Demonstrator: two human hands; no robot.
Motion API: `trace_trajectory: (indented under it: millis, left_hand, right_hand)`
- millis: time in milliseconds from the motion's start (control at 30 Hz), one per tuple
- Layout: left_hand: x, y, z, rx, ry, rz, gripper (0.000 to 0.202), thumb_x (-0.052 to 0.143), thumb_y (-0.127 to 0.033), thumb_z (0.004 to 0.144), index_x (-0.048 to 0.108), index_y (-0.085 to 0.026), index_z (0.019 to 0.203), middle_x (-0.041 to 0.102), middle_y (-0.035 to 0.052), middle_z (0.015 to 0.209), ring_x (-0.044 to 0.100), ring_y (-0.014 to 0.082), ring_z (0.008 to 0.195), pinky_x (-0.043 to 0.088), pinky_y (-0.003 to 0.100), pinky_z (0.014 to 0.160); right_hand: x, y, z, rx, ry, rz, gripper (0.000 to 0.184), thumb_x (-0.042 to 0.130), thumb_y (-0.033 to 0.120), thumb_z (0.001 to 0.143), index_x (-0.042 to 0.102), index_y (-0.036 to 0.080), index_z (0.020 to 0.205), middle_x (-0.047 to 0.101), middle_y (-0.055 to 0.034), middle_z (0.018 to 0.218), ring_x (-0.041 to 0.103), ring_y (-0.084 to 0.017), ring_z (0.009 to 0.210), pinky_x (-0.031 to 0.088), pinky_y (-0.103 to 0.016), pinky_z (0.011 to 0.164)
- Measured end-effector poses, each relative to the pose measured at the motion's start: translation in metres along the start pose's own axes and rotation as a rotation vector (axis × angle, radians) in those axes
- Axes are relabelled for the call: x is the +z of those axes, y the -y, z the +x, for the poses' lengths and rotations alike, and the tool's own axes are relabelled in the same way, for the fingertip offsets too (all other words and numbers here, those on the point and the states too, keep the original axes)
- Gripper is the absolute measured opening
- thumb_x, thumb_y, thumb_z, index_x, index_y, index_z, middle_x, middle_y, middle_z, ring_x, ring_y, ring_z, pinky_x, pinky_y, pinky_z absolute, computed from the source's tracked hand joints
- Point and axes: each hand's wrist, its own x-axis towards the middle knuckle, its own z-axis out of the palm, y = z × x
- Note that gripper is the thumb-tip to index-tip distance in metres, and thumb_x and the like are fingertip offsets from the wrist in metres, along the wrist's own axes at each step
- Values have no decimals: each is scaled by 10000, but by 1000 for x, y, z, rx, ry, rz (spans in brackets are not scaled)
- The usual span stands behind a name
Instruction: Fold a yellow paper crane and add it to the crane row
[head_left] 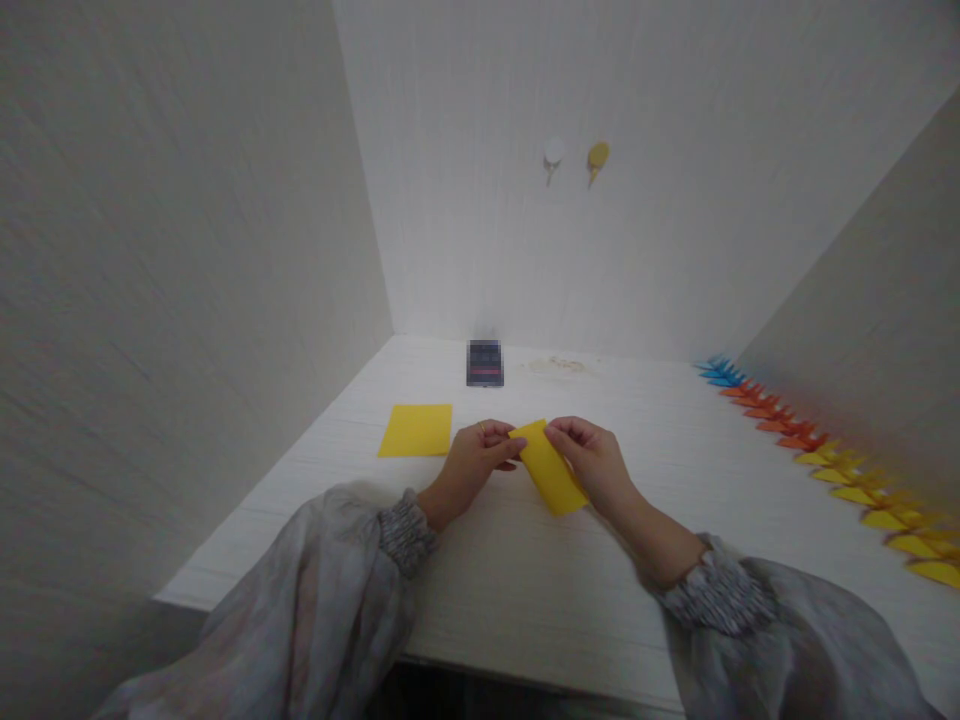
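Observation:
A yellow sheet of paper (555, 475), folded into a narrow rectangle, is held between my two hands above the table. My left hand (480, 457) pinches its upper left corner, thumb on top. At the upper right corner, my right hand (595, 458) grips the edge between thumb and fingers. The strip slants down to the right, its lower end free. Left of my left hand, a flat yellow paper square (417, 430) lies on the table.
Folded paper figures (847, 470) in blue, orange and yellow line the table's right side. A small dark, blurred-out object (485, 363) lies near the back wall. Two hooks, one white (553, 153) and one yellow (598, 157), are on that wall. White table (510, 590) ends in front.

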Motion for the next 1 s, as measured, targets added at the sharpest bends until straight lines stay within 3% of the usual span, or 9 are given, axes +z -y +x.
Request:
trace_trajectory:
  millis: [700, 833, 1000]
  left_hand:
    - [2, -9, -3, -24, -71, -75, 208, 626, -306, 640, 569, -114, 696, 630, 42, 691, 579, 104, 591, 453, 227, 571]
    - [0, -7, -2, -57, 3, 10, 236, 639, -318, 625, 594, -124, 753, 639, 51, 721, 585, 109, 607, 441, 214, 557]
    - [-8, -2, 3, -62, 53, 251, 206, 660, -316, 585, 594, -125, 622, 591, 18, 555, 532, 88, 504, 391, 193, 491]
  right_hand:
    - [4, 4, -4, 28, -20, 130, 220, 575, 387, 672, 591, 168, 695, 591, -30, 648, 516, -133, 555, 420, -249, 495]
    - [3, 4, -2, 76, 5, 117, 204, 579, 374, 657, 590, 172, 685, 592, -21, 617, 510, -129, 515, 405, -244, 460]
    - [0, 6, -1, 168, 108, 122, 178, 609, 347, 623, 601, 173, 663, 592, -5, 578, 500, -116, 468, 377, -230, 422]
